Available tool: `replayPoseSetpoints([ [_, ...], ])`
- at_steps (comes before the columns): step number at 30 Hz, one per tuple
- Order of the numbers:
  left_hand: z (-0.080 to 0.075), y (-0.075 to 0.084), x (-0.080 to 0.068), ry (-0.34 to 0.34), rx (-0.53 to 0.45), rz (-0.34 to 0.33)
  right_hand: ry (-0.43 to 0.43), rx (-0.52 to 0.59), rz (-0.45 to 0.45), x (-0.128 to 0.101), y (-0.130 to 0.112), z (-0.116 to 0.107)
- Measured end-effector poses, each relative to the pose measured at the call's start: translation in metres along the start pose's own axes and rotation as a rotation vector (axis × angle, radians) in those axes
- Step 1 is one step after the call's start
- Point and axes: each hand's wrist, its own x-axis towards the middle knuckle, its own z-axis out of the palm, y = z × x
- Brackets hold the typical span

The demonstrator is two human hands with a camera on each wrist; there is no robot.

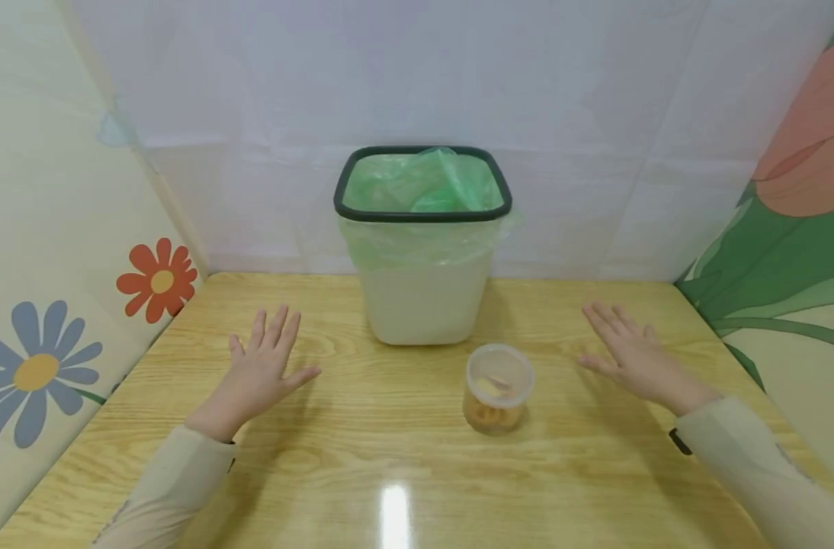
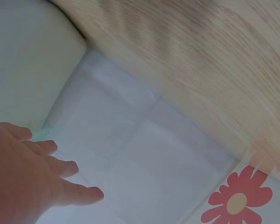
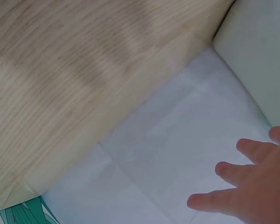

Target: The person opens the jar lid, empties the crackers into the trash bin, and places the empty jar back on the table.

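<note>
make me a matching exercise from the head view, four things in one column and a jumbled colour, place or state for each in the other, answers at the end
Column one
1. bag
2. left hand
3. tub
4. rim

Column two
A. see-through, standing on the table
B. black, around the top of the bin
C. green, lining the inside of the bin
D. fingers spread, to the left of the bin

Right pairs
1-C, 2-D, 3-A, 4-B
</note>
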Motion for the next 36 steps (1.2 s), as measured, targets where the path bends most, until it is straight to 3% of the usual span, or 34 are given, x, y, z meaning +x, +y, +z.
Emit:
replayPoseSetpoints([
  [8, 0.000, 0.007, -0.003, -0.012, -0.045, 0.018, -0.004, 0.028, -0.033, -0.003, 0.001, 0.011],
  [20, 0.010, 0.014, -0.003, 0.005, -0.044, 0.069, 0.046, 0.023, -0.102, -0.006, -0.003, 0.023],
  [36, 0.024, 0.025, -0.010, -0.022, -0.095, 0.116, 0.031, 0.076, -0.148, -0.007, -0.009, 0.039],
])
